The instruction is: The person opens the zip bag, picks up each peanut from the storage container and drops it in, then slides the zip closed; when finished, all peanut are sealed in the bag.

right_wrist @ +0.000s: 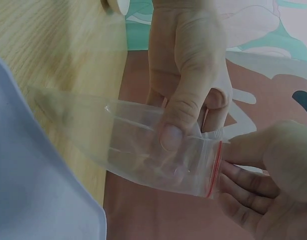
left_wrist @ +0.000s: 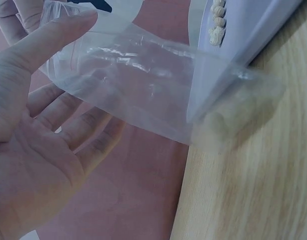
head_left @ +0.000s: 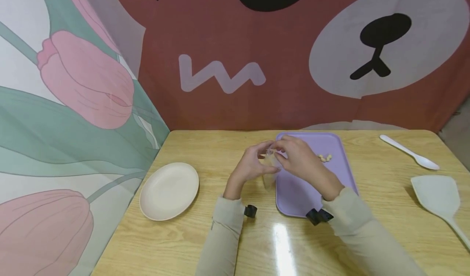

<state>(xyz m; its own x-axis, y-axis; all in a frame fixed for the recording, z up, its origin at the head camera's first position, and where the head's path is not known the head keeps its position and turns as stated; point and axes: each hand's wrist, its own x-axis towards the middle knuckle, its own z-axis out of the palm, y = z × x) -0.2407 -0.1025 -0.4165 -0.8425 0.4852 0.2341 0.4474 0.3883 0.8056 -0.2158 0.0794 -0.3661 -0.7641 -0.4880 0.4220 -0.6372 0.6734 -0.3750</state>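
A clear zip-lock bag (left_wrist: 143, 85) with a red strip (right_wrist: 213, 172) along its mouth hangs between both hands, over the left edge of the purple tray (head_left: 315, 194). My left hand (head_left: 249, 163) holds it near the top, thumb lying across the plastic and fingers behind. With thumb and fingertips, my right hand (head_left: 299, 157) pinches the bag's mouth at the strip. The bag's lower end looks cloudy and pale in the left wrist view; its contents are blurred. Several peanuts in the shell (head_left: 324, 158) lie on the tray, just beyond my right hand.
On the left of the wooden table (head_left: 235, 235) sits a cream plate (head_left: 169, 191). A white spoon (head_left: 407, 151) lies at the back right, with a pale spatula (head_left: 437, 196) in front of it. Printed cloths hang behind and at the left.
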